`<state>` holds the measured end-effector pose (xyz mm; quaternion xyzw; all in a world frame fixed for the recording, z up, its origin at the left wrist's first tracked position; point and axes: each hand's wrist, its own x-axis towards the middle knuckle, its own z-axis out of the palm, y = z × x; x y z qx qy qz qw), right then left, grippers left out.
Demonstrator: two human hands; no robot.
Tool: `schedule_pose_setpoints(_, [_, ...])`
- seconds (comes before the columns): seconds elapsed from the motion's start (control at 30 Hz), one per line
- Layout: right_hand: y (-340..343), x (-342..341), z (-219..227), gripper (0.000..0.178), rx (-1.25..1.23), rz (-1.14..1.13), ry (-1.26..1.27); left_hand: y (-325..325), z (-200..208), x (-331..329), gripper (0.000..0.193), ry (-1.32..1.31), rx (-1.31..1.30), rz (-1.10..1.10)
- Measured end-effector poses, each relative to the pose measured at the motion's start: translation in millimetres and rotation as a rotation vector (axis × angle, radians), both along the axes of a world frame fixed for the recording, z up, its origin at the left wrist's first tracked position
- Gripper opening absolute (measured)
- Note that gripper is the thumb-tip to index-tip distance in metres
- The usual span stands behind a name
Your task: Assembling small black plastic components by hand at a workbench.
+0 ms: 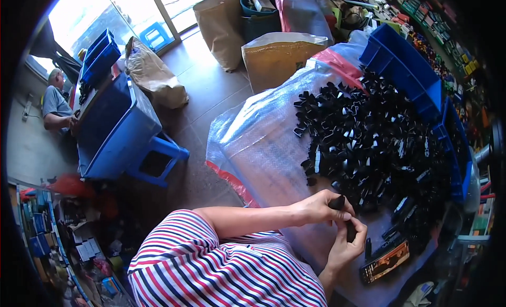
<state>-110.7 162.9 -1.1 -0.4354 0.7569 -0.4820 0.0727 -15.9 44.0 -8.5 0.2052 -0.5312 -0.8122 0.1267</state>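
My left hand [318, 205] is closed round a small black plastic part [337, 202], which sticks up from between the fingers. Close against it, my right hand [349, 249] has its thumb and fingers pinched around a dark piece [351, 232], partly covered by the fingers. The fingertips of both hands meet; whether the two pieces join cannot be made out. Just beyond the hands spreads a large heap of black plastic parts [363, 143] on a translucent woven plastic sheet [253, 127] with red edges. Right of my right hand lies a phone [386, 262] with its screen lit.
Blue plastic bins [400, 69] border the heap on the far right. Paper sacks [219, 30] stand at the back. On the left are a large blue tub [121, 133], a blue stool [161, 154] and another person [57, 101]. Crowded shelves [79, 243] fill the lower left.
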Motion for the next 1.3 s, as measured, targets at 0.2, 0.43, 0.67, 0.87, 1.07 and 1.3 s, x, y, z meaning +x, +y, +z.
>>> schedule_pose_setpoints(0.2, [-7,0,-2,0.024,-0.084,0.029,-0.137,3,-2,-10,0.02,0.012,0.21,0.151])
schedule_pose_setpoints(0.43, [6,-22,9,0.021,-0.006,0.057,-0.241,-8,-8,-19,0.017,0.033,0.491,0.216])
schedule_pose_setpoints(0.67, [20,-16,17,0.02,0.027,0.029,-0.256,-3,-8,-22,0.018,-0.01,0.467,0.139])
schedule_pose_setpoints(0.87, [20,-18,15,0.02,0.074,0.065,-0.214,-1,-5,-20,0.017,-0.026,0.368,0.171])
schedule_pose_setpoints(1.07, [15,-14,11,0.019,0.09,0.05,-0.248,8,-1,-18,0.015,-0.041,0.012,0.259])
schedule_pose_setpoints(1.3, [-11,3,4,0.018,0.045,0.044,-0.323,18,-3,-12,0.019,0.076,-0.032,0.385])
